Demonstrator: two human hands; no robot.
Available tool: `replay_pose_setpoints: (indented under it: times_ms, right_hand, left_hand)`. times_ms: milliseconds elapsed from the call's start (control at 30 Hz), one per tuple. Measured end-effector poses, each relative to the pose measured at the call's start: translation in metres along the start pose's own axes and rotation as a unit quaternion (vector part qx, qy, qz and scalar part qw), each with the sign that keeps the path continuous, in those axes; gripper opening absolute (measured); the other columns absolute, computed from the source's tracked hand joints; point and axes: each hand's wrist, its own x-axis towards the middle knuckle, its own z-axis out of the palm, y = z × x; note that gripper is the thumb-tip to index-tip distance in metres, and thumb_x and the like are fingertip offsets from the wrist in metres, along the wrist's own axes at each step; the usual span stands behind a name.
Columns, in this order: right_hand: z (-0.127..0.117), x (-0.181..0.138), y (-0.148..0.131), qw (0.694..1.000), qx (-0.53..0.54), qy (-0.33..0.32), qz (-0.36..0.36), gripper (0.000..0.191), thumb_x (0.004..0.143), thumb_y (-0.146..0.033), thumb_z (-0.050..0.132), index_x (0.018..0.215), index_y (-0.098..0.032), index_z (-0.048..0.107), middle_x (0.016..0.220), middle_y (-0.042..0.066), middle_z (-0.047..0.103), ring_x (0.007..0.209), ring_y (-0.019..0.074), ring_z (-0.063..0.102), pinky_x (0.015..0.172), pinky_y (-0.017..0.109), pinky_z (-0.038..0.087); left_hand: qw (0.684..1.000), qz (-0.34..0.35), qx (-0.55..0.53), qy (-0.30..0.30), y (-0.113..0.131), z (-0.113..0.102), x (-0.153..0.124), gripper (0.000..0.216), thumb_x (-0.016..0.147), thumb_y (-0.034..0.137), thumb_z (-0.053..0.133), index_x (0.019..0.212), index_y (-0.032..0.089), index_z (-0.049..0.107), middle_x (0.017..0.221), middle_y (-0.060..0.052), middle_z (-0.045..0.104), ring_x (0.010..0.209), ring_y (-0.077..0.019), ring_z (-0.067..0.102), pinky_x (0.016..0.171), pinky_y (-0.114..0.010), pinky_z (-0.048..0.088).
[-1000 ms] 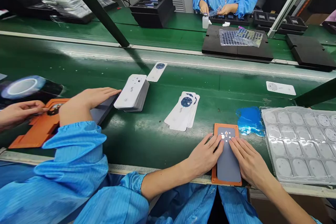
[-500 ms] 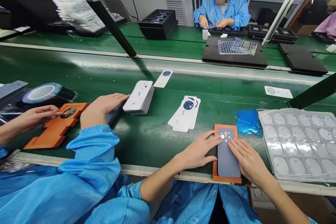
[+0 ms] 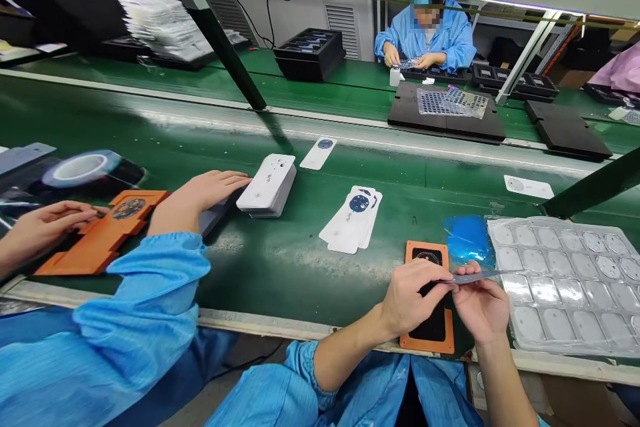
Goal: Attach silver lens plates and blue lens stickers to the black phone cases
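Observation:
A thin grey phone back cover is lifted off the orange fixture and seen nearly edge-on. My left hand pinches its left end between thumb and fingers. From beneath and behind, my right hand grips it too, with fingertips curled at its edge. Below my hands lies the fixture at the table's front edge, its black recess showing and a round pattern near its top, partly covered by my left hand.
Right of my hands lie a blue film and a clear blister tray. White cards fan out left, beside a card stack. A co-worker's hand reaches near that stack; their other hand is at another orange fixture.
The grey cover lay flat in the fixture under both hands; now it is raised and tilted edge-on between them. The fixture's black recess has come into view.

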Motion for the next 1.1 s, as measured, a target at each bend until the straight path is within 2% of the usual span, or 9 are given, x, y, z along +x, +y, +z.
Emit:
replay_pose_setpoints:
  times_ms: [133, 267, 367, 467, 633, 767, 933, 1000, 1100]
  right_hand:
    - [0.001, 0.004, 0.002, 0.999, 0.038, -0.006, 0.026, 0.016, 0.069, -0.016, 0.066, 0.082, -0.025, 0.062, 0.079, -0.001, 0.065, 0.084, 0.0156, 0.067, 0.081, 0.031, 0.061]
    - [0.004, 0.006, 0.003, 1.000, 0.002, -0.001, 0.009, 0.016, 0.069, -0.017, 0.069, 0.081, -0.025, 0.064, 0.079, -0.001, 0.065, 0.084, 0.0155, 0.067, 0.081, 0.030, 0.060]
    - [0.011, 0.005, 0.002, 0.991, -0.118, 0.006, -0.068, 0.014, 0.073, -0.019, 0.074, 0.084, -0.025, 0.067, 0.085, 0.000, 0.068, 0.088, 0.0181, 0.068, 0.083, 0.034, 0.059]
    - [0.021, 0.003, 0.001, 0.949, -0.284, 0.009, -0.138, 0.022, 0.074, -0.024, 0.081, 0.093, -0.024, 0.070, 0.094, 0.003, 0.072, 0.092, 0.0208, 0.069, 0.087, 0.036, 0.058]
    - [0.030, -0.003, 0.003, 0.872, -0.473, -0.022, -0.127, 0.022, 0.080, -0.038, 0.078, 0.093, -0.020, 0.075, 0.100, 0.009, 0.076, 0.097, 0.0275, 0.070, 0.089, 0.042, 0.057]
    - [0.032, 0.005, 0.001, 0.865, -0.490, -0.029, -0.108, 0.027, 0.073, -0.042, 0.082, 0.087, -0.019, 0.076, 0.093, 0.009, 0.077, 0.089, 0.0288, 0.072, 0.084, 0.042, 0.058]
    - [0.062, 0.084, -0.047, 0.892, -0.425, 0.011, -0.155, 0.040, 0.059, -0.038, 0.091, 0.089, -0.017, 0.074, 0.090, 0.009, 0.077, 0.081, 0.0253, 0.071, 0.070, 0.035, 0.059]
    - [0.076, 0.124, -0.068, 0.922, -0.350, 0.005, -0.167, 0.047, 0.056, -0.036, 0.093, 0.094, -0.019, 0.073, 0.099, 0.009, 0.076, 0.084, 0.0227, 0.071, 0.064, 0.028, 0.057]
    - [0.084, 0.153, -0.072, 0.933, -0.349, -0.017, -0.084, 0.038, 0.056, -0.037, 0.092, 0.083, -0.019, 0.072, 0.089, 0.008, 0.076, 0.076, 0.0192, 0.071, 0.058, 0.025, 0.056]
  left_hand:
    - [0.995, 0.086, 0.052, 0.006, 0.000, 0.001, 0.000, 0.017, 0.084, 0.005, 0.067, 0.097, 0.017, 0.067, 0.090, -0.006, 0.077, 0.080, -0.0169, 0.072, 0.076, -0.029, 0.055]
    - [0.993, 0.080, 0.089, -0.005, -0.003, -0.004, 0.002, 0.013, 0.085, 0.006, 0.065, 0.095, 0.015, 0.065, 0.090, -0.007, 0.076, 0.081, -0.0172, 0.071, 0.078, -0.029, 0.053]
    - [0.995, -0.020, 0.096, -0.035, -0.010, -0.008, 0.003, 0.005, 0.089, 0.013, 0.063, 0.086, 0.015, 0.066, 0.086, -0.007, 0.073, 0.079, -0.0166, 0.068, 0.074, -0.027, 0.051]
    - [0.985, -0.145, 0.060, -0.069, -0.020, -0.011, 0.002, 0.010, 0.088, 0.020, 0.066, 0.078, 0.016, 0.067, 0.079, -0.004, 0.071, 0.072, -0.0149, 0.064, 0.068, -0.025, 0.048]
    - [0.962, -0.259, -0.009, -0.089, -0.027, -0.011, -0.004, 0.018, 0.087, 0.032, 0.068, 0.078, 0.017, 0.072, 0.075, -0.002, 0.071, 0.069, -0.0154, 0.062, 0.066, -0.025, 0.046]
    - [0.942, -0.316, -0.044, -0.103, -0.027, -0.019, -0.003, 0.020, 0.084, 0.035, 0.070, 0.082, 0.015, 0.072, 0.077, -0.002, 0.072, 0.071, -0.0159, 0.063, 0.066, -0.025, 0.047]
    - [0.946, -0.294, -0.051, -0.128, -0.043, -0.061, 0.029, 0.042, 0.077, 0.035, 0.078, 0.112, 0.017, 0.064, 0.107, -0.007, 0.072, 0.096, -0.0205, 0.068, 0.085, -0.030, 0.053]
    - [0.954, -0.270, 0.066, -0.117, -0.056, -0.089, 0.049, 0.039, 0.082, 0.038, 0.073, 0.115, 0.020, 0.062, 0.117, -0.008, 0.069, 0.107, -0.0209, 0.065, 0.091, -0.030, 0.051]
    - [0.923, -0.270, 0.262, -0.083, -0.082, -0.131, 0.082, 0.038, 0.086, 0.038, 0.067, 0.120, 0.021, 0.059, 0.126, -0.008, 0.065, 0.117, -0.0220, 0.061, 0.097, -0.031, 0.047]
